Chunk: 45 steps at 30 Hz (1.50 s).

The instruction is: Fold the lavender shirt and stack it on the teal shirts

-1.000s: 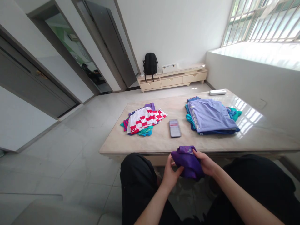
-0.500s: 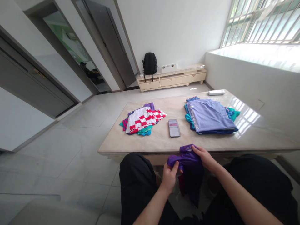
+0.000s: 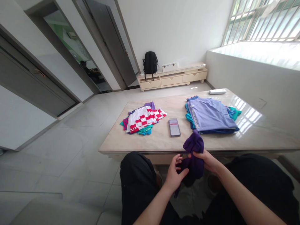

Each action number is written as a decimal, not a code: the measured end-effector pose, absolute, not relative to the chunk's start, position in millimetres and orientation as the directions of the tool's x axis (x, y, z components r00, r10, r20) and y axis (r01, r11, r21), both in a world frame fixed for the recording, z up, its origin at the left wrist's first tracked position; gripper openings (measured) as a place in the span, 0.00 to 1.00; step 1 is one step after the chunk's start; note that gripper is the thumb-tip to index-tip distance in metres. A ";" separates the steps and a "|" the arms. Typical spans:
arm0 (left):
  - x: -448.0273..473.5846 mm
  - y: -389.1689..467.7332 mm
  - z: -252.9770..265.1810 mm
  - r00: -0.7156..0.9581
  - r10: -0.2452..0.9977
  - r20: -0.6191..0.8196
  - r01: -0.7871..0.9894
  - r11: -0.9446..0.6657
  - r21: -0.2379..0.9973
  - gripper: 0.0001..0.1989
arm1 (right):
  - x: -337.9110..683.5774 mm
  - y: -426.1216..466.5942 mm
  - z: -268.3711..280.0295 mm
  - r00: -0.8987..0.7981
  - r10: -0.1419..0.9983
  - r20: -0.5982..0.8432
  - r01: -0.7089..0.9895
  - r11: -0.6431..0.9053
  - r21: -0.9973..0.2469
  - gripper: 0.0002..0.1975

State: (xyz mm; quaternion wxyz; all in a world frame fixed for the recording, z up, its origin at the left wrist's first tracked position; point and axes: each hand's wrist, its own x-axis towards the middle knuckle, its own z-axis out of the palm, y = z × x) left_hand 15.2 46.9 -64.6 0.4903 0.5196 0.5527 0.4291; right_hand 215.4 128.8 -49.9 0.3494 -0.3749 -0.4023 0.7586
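Right, soft deep-purple crumpled fabric piece [image 3: 196,167] sits between the hands, just off the near edge of the pale marbled tabletop [image 3: 140,145]. Right hand [image 3: 208,160] grasps it: thumb across the front, cloth bunched at about mid-height. A gathered lump stands up above that grip and overlaps the tabletop edge in view; can't tell if it touches the stone. The rest hangs below the grip, between the black-trousered knees [image 3: 134,170], with a dark tail trailing down behind the left wrist.

Left hand [image 3: 175,173] is half-open on the fabric's left side, fingers loosely curled and spread, not gripping. Its thumb overlaps the cloth from this angle; contact unclear.

Tabletop beyond: multicoloured cloth pile topped by a red-and-white checkered fabric [image 3: 142,120] at left; larger stack under a smooth lavender folded fabric [image 3: 211,114] at right. Flat grey rectangular object, pixelated [image 3: 174,128], lies between the two piles, nearer the front edge. White oblong object [image 3: 217,91] near the far right corner, behind the lavender stack.
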 end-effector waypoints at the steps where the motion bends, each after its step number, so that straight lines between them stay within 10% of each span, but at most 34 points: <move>1: 16.5 46.0 -65.2 0.073 0.991 -0.112 0.178 0.098 0.979 0.25 | 217.8 128.1 -48.6 -0.461 0.837 -0.296 -0.248 -0.441 -0.863 0.25; 6: 21.5 41.3 -65.0 0.165 0.976 -0.140 0.224 0.101 0.969 0.03 | 221.8 124.9 -46.4 -0.421 0.847 -0.326 -0.250 -0.453 -0.856 0.29; 20: 19.5 45.5 -60.8 0.168 0.975 -0.145 -0.128 0.168 0.978 0.21 | 219.1 143.6 -88.7 -0.271 0.921 -0.280 0.407 -0.154 -0.900 0.18; 31: 16.2 46.1 -54.9 0.089 0.990 -0.112 -0.156 0.125 0.980 0.20 | 184.7 116.8 -58.6 -0.685 0.722 -0.099 0.012 -0.124 -0.992 0.31; 45: 12.7 41.4 -64.0 0.262 0.924 -0.279 0.170 0.241 0.956 0.19 | 212.8 134.0 -56.4 -0.377 0.915 -0.146 -0.158 -0.219 -0.963 0.17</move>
